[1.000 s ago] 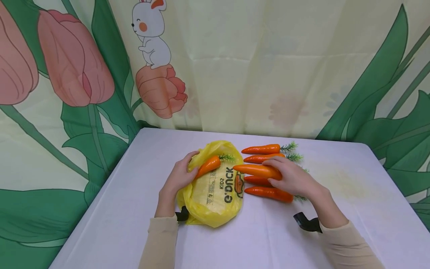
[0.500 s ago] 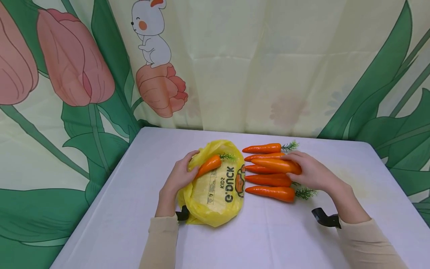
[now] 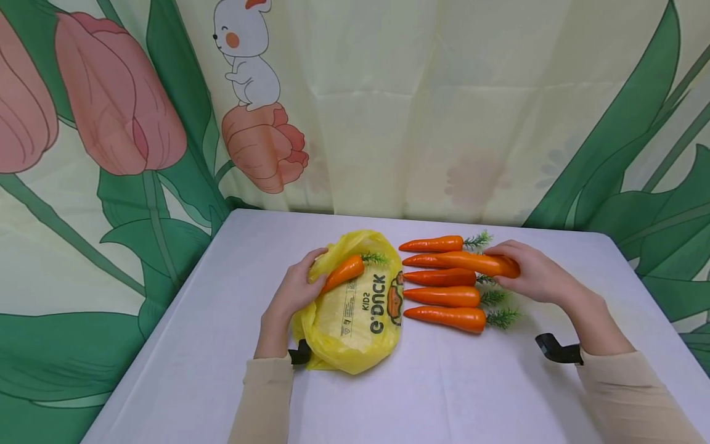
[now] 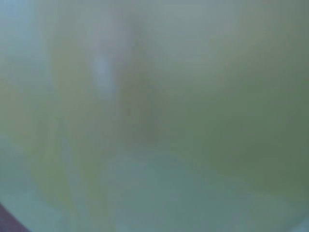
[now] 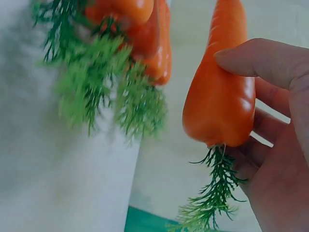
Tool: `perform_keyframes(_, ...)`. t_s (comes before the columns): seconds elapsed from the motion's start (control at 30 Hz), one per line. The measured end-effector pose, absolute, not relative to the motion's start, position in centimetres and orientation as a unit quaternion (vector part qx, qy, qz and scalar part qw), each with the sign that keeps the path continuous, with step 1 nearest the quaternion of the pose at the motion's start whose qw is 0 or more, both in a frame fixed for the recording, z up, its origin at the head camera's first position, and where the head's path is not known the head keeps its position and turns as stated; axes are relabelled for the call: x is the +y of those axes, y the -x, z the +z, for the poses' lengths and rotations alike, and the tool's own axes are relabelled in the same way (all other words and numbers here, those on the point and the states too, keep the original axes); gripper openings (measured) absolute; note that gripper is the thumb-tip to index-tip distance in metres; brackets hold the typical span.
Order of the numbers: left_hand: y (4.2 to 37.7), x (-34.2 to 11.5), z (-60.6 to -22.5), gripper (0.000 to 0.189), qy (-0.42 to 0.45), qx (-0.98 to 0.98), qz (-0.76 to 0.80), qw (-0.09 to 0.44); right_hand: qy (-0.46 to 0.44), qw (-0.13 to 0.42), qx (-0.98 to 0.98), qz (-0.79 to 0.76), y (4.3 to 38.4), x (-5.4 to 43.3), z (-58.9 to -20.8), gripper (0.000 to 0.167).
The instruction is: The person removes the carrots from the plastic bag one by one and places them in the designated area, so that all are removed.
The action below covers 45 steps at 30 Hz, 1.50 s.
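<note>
My left hand [image 3: 298,285] grips the left rim of a yellow plastic bag [image 3: 355,361], thumb on the near side and fingers partly hidden. One orange carrot [image 3: 345,271] with green leaves lies in the bag's mouth, close to that thumb. In my right hand [image 3: 532,271] is another carrot [image 3: 488,264], held above a row of carrots. The right wrist view shows this held carrot [image 5: 219,106] pinched between thumb and fingers, leaves hanging below. In the left wrist view everything is a blur of yellow-green, probably the bag too close to the camera.
Several carrots [image 3: 449,319] lie side by side right of the bag, tips to the left, leaves to the right. A white cloth covers the table [image 3: 410,401]. Behind its far edge hangs a curtain [image 3: 383,123] printed with tulips and a rabbit.
The right hand has moved to the right and slightly toward the far side with its carrot, away from the bag. The left hand and the bag have stayed in place.
</note>
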State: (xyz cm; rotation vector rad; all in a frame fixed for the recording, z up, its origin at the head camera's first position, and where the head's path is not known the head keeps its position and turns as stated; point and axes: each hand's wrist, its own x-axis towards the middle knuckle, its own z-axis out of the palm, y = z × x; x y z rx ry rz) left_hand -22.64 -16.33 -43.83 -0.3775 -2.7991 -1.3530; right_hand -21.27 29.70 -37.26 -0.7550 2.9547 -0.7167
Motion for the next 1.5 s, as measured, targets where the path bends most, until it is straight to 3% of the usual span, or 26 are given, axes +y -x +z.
perform_keyframes(0.47,22.6,-16.4,-44.0,0.056,0.118,-0.892,-0.437,0.008,0.241,-0.034,0.944,-0.223,22.6,33.3,-38.1,0.046)
perform_keyframes(1.0,22.5,-16.5,-44.0,0.056,0.111,-0.896,-0.43,0.009,0.211,-0.026,0.953,-0.214,24.6,36.9,-38.4,0.045)
perform_keyframes(1.5,22.5,-16.7,-44.0,0.056,0.117,-0.895,-0.43,0.011,0.15,0.046,0.962,-0.222,26.4,39.9,-39.2,0.044)
